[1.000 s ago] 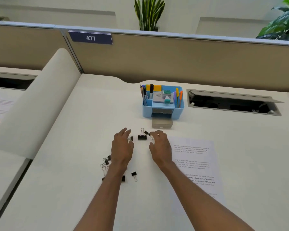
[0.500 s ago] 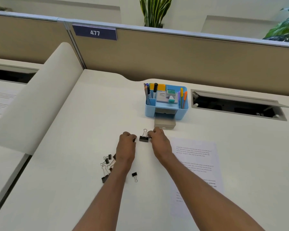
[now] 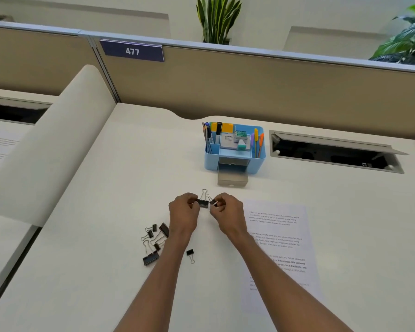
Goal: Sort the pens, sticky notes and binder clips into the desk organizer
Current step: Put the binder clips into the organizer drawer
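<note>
I am pinching a larger black binder clip [image 3: 203, 203] with the fingertips of my left hand [image 3: 183, 212], and its wire handles are standing up. My right hand [image 3: 227, 210] is pinching a smaller binder clip [image 3: 213, 202] just beside it. I cannot tell whether the two clips are touching. Both hands are curling inward and meeting low over the desk [image 3: 101, 200], near the middle of the scene, and I cannot tell whether the larger clip is resting on the surface.

A heap of loose clips [image 3: 153, 240] is lying to the left of my left forearm, and one small lone clip [image 3: 190, 252] is lying between my forearms.

Farther off, straight beyond my hands, the blue desk organizer [image 3: 259, 161] is standing with its grey drawer [image 3: 233, 180] pulled out toward me. Dark pens [image 3: 218, 131] are standing upright in its left compartment. Yellow and orange sticky notes [image 3: 227, 127] are showing at the back, a white pad [image 3: 228, 141] is sitting in the middle, and orange and yellow pens [image 3: 258, 142] are standing in the right compartment.

A printed sheet [image 3: 280, 236] is lying on the right, partly under my right forearm. Right of the organizer a cable hatch [image 3: 333, 152] is standing open. The far partition is carrying a number plate [image 3: 132, 51] reading 477.
</note>
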Demonstrator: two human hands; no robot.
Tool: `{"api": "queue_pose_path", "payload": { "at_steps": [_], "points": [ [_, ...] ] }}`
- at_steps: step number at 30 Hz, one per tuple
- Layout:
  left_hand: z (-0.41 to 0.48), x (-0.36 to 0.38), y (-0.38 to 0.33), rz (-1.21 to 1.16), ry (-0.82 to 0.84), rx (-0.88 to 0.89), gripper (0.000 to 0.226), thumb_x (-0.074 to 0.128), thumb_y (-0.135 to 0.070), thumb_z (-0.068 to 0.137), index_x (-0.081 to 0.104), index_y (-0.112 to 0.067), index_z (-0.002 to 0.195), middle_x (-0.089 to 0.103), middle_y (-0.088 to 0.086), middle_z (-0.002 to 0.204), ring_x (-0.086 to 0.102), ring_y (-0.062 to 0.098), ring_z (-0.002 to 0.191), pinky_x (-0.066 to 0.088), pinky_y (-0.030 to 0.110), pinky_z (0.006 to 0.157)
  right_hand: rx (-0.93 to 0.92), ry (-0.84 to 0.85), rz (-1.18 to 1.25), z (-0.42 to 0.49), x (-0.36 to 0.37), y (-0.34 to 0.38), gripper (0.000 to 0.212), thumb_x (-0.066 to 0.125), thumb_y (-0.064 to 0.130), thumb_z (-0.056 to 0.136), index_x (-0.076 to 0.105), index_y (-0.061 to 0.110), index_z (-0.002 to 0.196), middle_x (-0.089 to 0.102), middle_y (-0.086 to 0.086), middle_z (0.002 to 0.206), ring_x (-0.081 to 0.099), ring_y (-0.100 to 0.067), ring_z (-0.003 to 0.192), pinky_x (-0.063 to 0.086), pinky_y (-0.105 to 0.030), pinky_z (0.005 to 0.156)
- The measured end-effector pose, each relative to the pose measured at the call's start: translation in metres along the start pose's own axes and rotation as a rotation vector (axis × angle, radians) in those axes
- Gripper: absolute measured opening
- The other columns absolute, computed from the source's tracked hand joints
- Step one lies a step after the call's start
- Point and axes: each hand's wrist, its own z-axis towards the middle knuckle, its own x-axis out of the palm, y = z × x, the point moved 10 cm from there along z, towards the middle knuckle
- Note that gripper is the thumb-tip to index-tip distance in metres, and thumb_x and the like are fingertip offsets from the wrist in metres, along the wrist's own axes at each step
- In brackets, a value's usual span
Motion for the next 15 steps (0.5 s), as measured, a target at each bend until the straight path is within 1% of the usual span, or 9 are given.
{"api": "queue_pose_path", "payload": {
  "at_steps": [1,3,4,6,9,10,12,13,15],
  "points": [
    [-0.001,0.004,-0.001,-0.043,0.025,-0.025,0.023,0.061,-0.002,0.092,0.077,-0.007,0.108,0.078,0.006,0.099,0.071,0.013,0.087,0.049,0.005,0.077,-0.024,-0.006,0.08,-0.003,-0.001,0.004,0.014,0.073,0.008,0.082,0.071,0.015,0.093,0.069,0.001,0.085,0.064,-0.012,0.075,0.056,-0.026,0.069],
    [-0.004,0.014,0.0,-0.185,0.09,-0.093,0.022,0.064,-0.003,0.091,0.08,-0.011,0.103,0.079,0.002,0.095,0.075,0.013,0.086,0.059,0.024,0.086,-0.057,0.004,0.196,-0.006,-0.001,0.008,0.018,0.075,0.006,0.082,0.072,0.015,0.097,0.071,0.004,0.087,0.065,-0.008,0.075,0.056,-0.019,0.069],
    [-0.005,0.018,0.0,-0.26,0.12,-0.122,0.021,0.064,-0.003,0.09,0.08,-0.014,0.1,0.08,0.001,0.092,0.077,0.013,0.085,0.061,0.03,0.087,-0.069,0.004,0.223,-0.007,-0.002,0.01,0.019,0.076,0.006,0.082,0.073,0.016,0.099,0.071,0.005,0.089,0.065,-0.007,0.075,0.055,-0.017,0.069],
    [-0.004,0.025,-0.003,-0.365,0.168,-0.143,0.021,0.065,-0.003,0.09,0.081,-0.015,0.098,0.08,0.0,0.091,0.077,0.016,0.086,0.062,0.034,0.088,-0.096,-0.008,0.232,-0.007,-0.008,0.013,0.02,0.075,0.005,0.083,0.072,0.016,0.1,0.071,0.006,0.09,0.063,-0.007,0.072,0.053,-0.016,0.068],
    [0.0,0.032,-0.011,-0.465,0.221,-0.129,0.016,0.067,-0.002,0.092,0.078,-0.012,0.098,0.079,0.006,0.093,0.076,0.024,0.091,0.062,0.036,0.087,-0.148,-0.005,0.223,-0.001,-0.019,0.018,0.019,0.074,0.005,0.085,0.07,0.014,0.101,0.071,0.006,0.088,0.064,-0.011,0.074,0.054,-0.019,0.069],
    [0.001,0.033,-0.014,-0.487,0.23,-0.121,0.014,0.068,-0.002,0.092,0.078,-0.012,0.097,0.078,0.008,0.092,0.076,0.026,0.092,0.062,0.033,0.084,-0.162,-0.001,0.215,0.002,-0.023,0.02,0.019,0.074,0.006,0.085,0.07,0.014,0.102,0.072,0.006,0.088,0.064,-0.011,0.075,0.055,-0.02,0.07],
    [0.004,0.037,-0.021,-0.524,0.254,-0.105,0.011,0.068,-0.003,0.093,0.076,-0.011,0.096,0.078,0.009,0.092,0.076,0.028,0.092,0.06,0.027,0.077,-0.179,0.007,0.189,0.008,-0.031,0.022,0.021,0.076,0.006,0.086,0.07,0.014,0.105,0.072,0.006,0.089,0.065,-0.01,0.078,0.054,-0.018,0.071],
    [0.006,0.04,-0.026,-0.537,0.269,-0.098,0.011,0.068,-0.004,0.093,0.076,-0.01,0.096,0.078,0.009,0.093,0.076,0.028,0.092,0.059,0.026,0.078,-0.18,0.016,0.177,0.012,-0.035,0.023,0.022,0.076,0.006,0.086,0.07,0.014,0.106,0.073,0.006,0.091,0.065,-0.009,0.078,0.054,-0.016,0.071],
    [0.01,0.046,-0.035,-0.553,0.291,-0.085,0.011,0.069,-0.004,0.092,0.077,-0.011,0.096,0.078,0.008,0.095,0.076,0.026,0.094,0.061,0.029,0.082,-0.169,0.04,0.166,0.022,-0.042,0.023,0.024,0.078,0.007,0.085,0.069,0.015,0.106,0.072,0.006,0.092,0.065,-0.011,0.078,0.055,-0.016,0.071]
  ]
}}
